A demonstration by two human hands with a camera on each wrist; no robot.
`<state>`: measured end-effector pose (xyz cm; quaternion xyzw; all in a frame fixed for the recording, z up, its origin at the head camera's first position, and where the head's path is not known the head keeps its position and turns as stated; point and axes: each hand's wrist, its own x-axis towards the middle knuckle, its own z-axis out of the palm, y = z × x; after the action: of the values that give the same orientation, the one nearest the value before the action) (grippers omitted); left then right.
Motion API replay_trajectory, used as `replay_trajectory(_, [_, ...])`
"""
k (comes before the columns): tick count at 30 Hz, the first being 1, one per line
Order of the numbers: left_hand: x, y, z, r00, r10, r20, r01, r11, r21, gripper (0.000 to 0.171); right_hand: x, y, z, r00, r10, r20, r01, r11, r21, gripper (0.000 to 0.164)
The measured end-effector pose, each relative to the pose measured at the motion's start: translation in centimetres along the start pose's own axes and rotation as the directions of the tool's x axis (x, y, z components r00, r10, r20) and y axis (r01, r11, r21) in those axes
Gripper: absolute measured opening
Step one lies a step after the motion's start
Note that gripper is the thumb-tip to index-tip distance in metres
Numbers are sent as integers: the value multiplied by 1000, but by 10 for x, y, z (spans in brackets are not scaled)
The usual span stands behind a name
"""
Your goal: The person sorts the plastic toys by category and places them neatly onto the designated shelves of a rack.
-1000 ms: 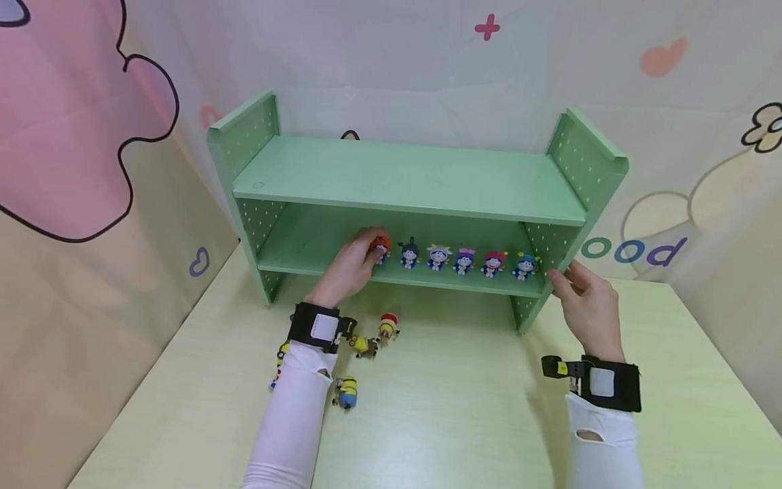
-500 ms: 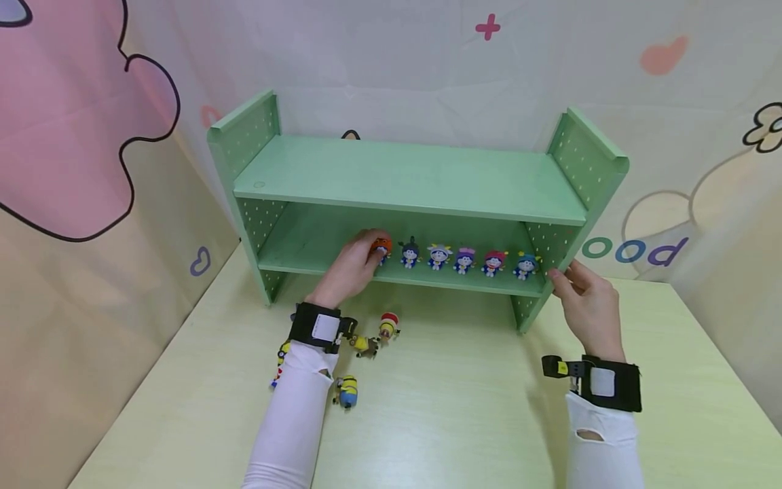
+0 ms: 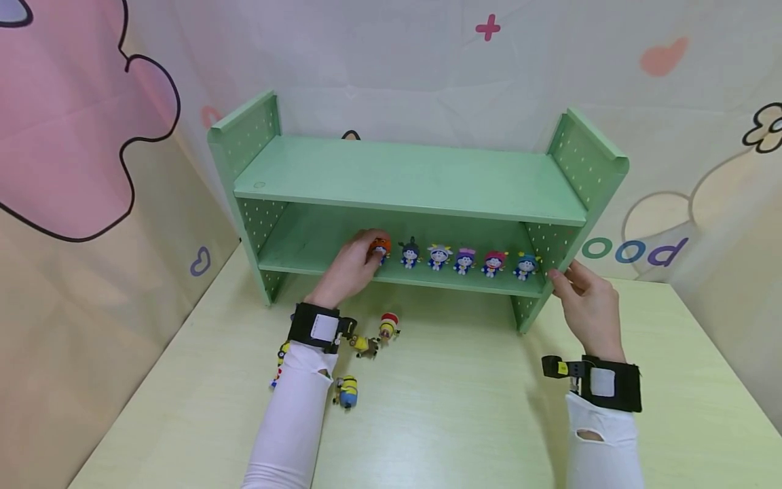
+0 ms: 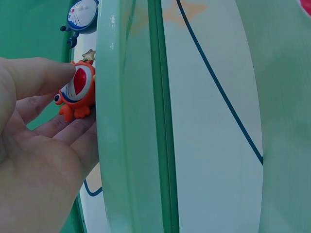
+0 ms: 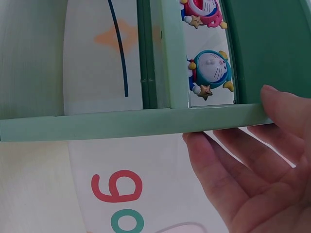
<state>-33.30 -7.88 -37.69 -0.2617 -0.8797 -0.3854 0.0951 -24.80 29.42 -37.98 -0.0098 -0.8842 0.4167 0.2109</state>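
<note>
A person's left hand [image 3: 345, 270] holds an orange-hooded figurine [image 3: 382, 246] between thumb and fingers at the lower shelf [image 3: 299, 238] of a green rack [image 3: 409, 173], at the left end of a row of five more figurines [image 3: 464, 260]. The right hand [image 3: 589, 309] grips the rack's right side panel [image 3: 580, 176], thumb inside, fingers outside. Yellow toys [image 3: 347, 392] are scattered on the pale surface [image 3: 452, 407] in front, one partly hidden by the left sleeve [image 3: 287, 421].
</note>
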Motion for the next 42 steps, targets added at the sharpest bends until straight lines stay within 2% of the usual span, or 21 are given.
replay_trajectory(19, [-2,1,-1,1000,-23,4,23,1000,-19,44,0,-2,0,1000,12,4,-12,1000,1,47])
replay_trajectory(25, [-4,3,-5,1000,-25,-3,25,1000,-1,45,-1,-3,0,1000,18,6,-18,1000,-5,48])
replay_trajectory(30, [-11,8,-14,999,-32,-18,33,999,29,46,0,-3,1,1000,23,11,-23,1000,4,49])
replay_trajectory(34, [-20,11,-22,1000,-12,-29,13,999,45,44,1,-3,0,1000,12,4,-12,1000,1,48])
replay_trajectory(42, [-45,3,-41,999,-7,-52,13,994,113,40,-1,-3,-1,1000,19,10,-19,1000,20,48])
